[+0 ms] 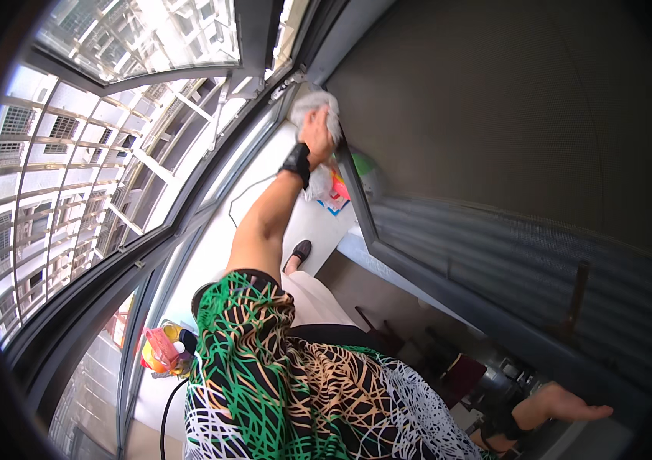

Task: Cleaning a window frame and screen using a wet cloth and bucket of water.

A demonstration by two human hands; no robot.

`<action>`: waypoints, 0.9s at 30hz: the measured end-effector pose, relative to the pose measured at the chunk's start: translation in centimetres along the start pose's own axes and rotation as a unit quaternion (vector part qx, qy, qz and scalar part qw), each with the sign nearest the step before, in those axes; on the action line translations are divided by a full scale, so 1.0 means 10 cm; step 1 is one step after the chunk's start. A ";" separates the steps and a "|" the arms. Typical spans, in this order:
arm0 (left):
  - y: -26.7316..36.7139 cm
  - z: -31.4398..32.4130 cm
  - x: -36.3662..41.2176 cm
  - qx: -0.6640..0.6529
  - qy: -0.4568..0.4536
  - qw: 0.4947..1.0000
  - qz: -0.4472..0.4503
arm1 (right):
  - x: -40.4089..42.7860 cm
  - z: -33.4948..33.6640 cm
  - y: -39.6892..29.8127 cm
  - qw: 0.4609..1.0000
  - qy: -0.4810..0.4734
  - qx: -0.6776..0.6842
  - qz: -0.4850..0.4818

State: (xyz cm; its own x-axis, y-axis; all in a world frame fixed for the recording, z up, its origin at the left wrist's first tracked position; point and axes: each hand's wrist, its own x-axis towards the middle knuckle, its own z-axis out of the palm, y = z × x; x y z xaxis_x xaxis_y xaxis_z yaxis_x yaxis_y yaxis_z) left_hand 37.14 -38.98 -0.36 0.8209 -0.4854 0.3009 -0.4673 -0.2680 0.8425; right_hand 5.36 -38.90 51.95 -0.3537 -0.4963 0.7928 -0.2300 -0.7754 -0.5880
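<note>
At the upper middle, my left hand (318, 138) presses a pale, fluffy cleaning cloth (315, 107) against the inner corner of the window frame (188, 215), close to the edge of an inward-swung screen sash (363, 201). The cloth covers the surface under it. A dark band wraps that wrist. My right hand (562, 402) is at the lower right, beside the lower rail of the sash. One digit points outward; the other fingers are hard to make out, so I cannot tell whether they grip the rail.
My shod foot (302, 250) stands on the white window ledge (257, 198). Plastic bags and colourful packets (332, 187) lie past it; a thin cord runs along the ledge. Bright bottles and containers (168, 351) stand at the lower left. An outer glazed sash (147, 40) hangs open before a metal security grille (73, 149).
</note>
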 end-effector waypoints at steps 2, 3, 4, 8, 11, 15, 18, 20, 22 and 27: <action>-0.40 -0.13 0.21 0.072 0.039 0.995 0.058 | -0.01 0.01 0.05 1.000 -0.022 0.005 0.011; -0.53 -0.11 0.41 0.107 0.064 0.990 0.072 | 0.00 0.02 0.00 0.999 -0.030 0.023 0.030; -0.66 -0.14 0.52 0.149 0.091 0.981 0.078 | 0.00 0.04 -0.01 0.997 -0.046 0.043 0.055; -0.38 -0.10 0.74 0.141 -0.031 0.989 0.028 | -0.03 0.09 0.00 0.998 -0.018 -0.050 -0.043; -0.27 -0.02 0.43 0.144 -0.009 0.989 0.037 | -0.10 0.17 -0.02 0.999 -0.020 -0.026 -0.022; -0.15 -0.17 0.30 0.117 -0.034 0.988 0.090 | 0.02 0.07 0.02 0.999 -0.044 -0.003 -0.032; -0.03 -0.21 -0.08 0.074 -0.117 0.986 0.092 | 0.04 0.06 0.00 0.999 -0.035 0.000 -0.028; 0.11 -0.16 -0.49 0.060 -0.151 0.980 0.113 | 0.03 0.07 0.01 0.999 -0.019 -0.009 -0.025; 0.29 -0.11 -0.89 0.031 -0.198 0.974 0.103 | 0.07 0.05 0.02 0.998 -0.019 -0.027 -0.049; 0.63 -0.10 -1.70 -0.029 -0.289 0.950 0.112 | 0.13 0.02 0.11 0.998 -0.031 -0.007 -0.060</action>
State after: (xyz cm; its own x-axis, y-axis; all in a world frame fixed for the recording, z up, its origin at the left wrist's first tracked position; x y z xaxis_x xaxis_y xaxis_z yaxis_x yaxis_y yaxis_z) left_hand 20.60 -31.54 0.25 0.3775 -0.9055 0.1940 -0.5767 -0.0659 0.8143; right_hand 4.86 -40.43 52.37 -0.2663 -0.4228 0.8662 -0.2799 -0.8260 -0.4892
